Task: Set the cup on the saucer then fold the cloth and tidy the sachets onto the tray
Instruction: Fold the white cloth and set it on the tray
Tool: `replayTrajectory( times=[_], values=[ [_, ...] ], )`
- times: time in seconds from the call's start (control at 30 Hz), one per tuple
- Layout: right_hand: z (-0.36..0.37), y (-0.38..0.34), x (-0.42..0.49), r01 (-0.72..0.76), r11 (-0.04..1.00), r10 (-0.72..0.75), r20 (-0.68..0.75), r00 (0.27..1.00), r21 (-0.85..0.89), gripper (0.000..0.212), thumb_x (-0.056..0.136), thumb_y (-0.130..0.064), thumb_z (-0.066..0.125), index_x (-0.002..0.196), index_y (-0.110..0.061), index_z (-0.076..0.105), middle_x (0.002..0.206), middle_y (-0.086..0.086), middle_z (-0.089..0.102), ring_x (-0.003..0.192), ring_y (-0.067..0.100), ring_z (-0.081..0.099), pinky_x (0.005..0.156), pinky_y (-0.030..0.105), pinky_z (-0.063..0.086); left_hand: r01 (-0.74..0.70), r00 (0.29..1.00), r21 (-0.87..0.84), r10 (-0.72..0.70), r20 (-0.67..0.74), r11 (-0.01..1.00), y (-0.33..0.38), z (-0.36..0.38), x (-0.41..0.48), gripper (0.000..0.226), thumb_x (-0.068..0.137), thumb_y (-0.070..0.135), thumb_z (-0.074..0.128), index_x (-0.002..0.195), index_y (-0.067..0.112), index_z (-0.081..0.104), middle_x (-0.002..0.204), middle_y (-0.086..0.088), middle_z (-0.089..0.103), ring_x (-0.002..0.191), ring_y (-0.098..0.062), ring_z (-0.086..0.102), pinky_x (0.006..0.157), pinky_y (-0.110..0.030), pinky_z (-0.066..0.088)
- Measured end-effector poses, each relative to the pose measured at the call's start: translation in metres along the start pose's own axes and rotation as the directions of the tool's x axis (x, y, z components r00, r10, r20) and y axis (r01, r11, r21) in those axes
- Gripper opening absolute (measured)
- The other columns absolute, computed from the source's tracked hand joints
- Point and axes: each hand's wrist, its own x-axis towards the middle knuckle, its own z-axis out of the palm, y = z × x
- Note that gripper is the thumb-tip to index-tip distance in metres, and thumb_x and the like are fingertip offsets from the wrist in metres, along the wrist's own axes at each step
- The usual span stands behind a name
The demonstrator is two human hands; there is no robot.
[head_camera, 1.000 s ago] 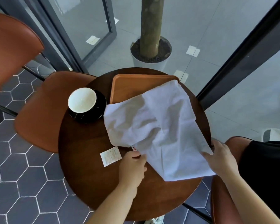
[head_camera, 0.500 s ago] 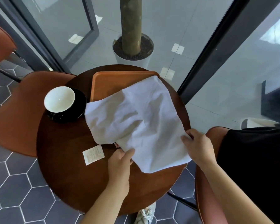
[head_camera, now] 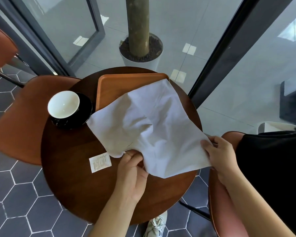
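Note:
A white cup (head_camera: 64, 104) stands on a black saucer (head_camera: 83, 115) at the left of the round wooden table (head_camera: 72, 182). A crumpled white cloth (head_camera: 149, 129) lies spread across the table, covering the near right part of the orange tray (head_camera: 120, 84). My left hand (head_camera: 132, 170) pinches the cloth's near left edge. My right hand (head_camera: 219, 153) grips its near right corner at the table's right rim. One white sachet (head_camera: 100, 162) lies flat on the table just left of my left hand. Any other sachets are hidden.
An orange chair (head_camera: 19, 124) stands against the table's left side, another chair (head_camera: 229, 202) at the right. A potted tree trunk (head_camera: 140, 48) stands behind glass beyond the table. A shoe (head_camera: 155, 226) shows below the table's near rim.
Both hands have closed on the cloth's near edge; the left hand went from reaching under it to pinching it, and the right hand moved inward along the corner. The camera view has shifted.

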Motion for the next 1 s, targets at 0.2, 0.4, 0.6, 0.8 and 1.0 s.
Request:
replayTrajectory(
  times=[0.2, 0.4, 0.6, 0.8, 1.0],
  values=[
    [-0.008, 0.0, -0.002, -0.029, 1.0, 0.029, -0.019, 0.999, 0.007, 0.008, 0.09, -0.022, 0.069, 0.082, -0.024, 0.071, 0.073, -0.002, 0.073, 0.061, 0.013, 0.066, 0.05, 0.025, 0.046, -0.173, 0.8, 0.231, 0.273, -0.535, 0.958, -0.003, -0.004, -0.027, 0.029, 0.078, -0.01, 0.072, 0.092, 0.016, 0.072, 0.092, -0.008, 0.072, 0.085, -0.02, 0.071, 0.063, -0.031, 0.059],
    [-0.006, 0.006, -0.01, 0.013, 0.993, -0.018, -0.041, 0.999, -0.121, 0.008, 0.088, -0.024, 0.066, 0.081, -0.025, 0.067, 0.074, -0.004, 0.07, 0.061, 0.017, 0.063, 0.046, 0.024, 0.041, -0.289, 0.655, 0.792, 0.714, -0.246, 0.538, -0.008, -0.013, -0.041, 0.023, 0.078, 0.008, 0.078, 0.075, 0.029, 0.07, 0.088, -0.001, 0.065, 0.062, -0.017, 0.067, 0.062, -0.034, 0.059],
    [-0.008, 0.021, -0.014, -0.007, 0.981, 0.007, -0.001, 1.0, -0.191, 0.008, 0.087, -0.027, 0.062, 0.082, -0.028, 0.068, 0.073, -0.004, 0.069, 0.062, 0.023, 0.063, 0.05, 0.03, 0.045, 0.122, 0.712, 0.651, 0.391, -0.583, 0.75, -0.031, -0.083, -0.054, 0.011, 0.089, 0.006, 0.07, 0.09, 0.013, 0.063, 0.101, -0.018, 0.063, 0.068, -0.026, 0.071, 0.061, -0.042, 0.062],
    [-0.01, 0.022, -0.007, 0.039, 0.971, -0.044, -0.014, 0.999, -0.234, 0.007, 0.09, -0.026, 0.062, 0.085, -0.025, 0.067, 0.076, -0.004, 0.068, 0.064, 0.022, 0.063, 0.045, 0.026, 0.044, 0.301, 0.645, 0.874, 0.594, -0.48, 0.381, -0.028, -0.095, -0.055, 0.058, 0.087, 0.039, 0.072, 0.134, 0.01, 0.051, 0.121, -0.014, 0.061, 0.088, -0.017, 0.052, 0.074, -0.034, 0.039],
    [-0.01, 0.023, -0.002, 0.037, 0.958, -0.025, 0.047, 0.999, -0.286, 0.008, 0.088, -0.028, 0.061, 0.081, -0.029, 0.065, 0.075, -0.002, 0.068, 0.063, 0.028, 0.063, 0.048, 0.033, 0.049, 0.252, 0.722, 0.956, 0.628, -0.291, 0.153, -0.005, -0.107, -0.045, 0.014, 0.089, 0.033, 0.067, 0.083, 0.02, 0.064, 0.08, 0.003, 0.065, 0.082, -0.023, 0.057, 0.068, -0.04, 0.047]
  ],
)
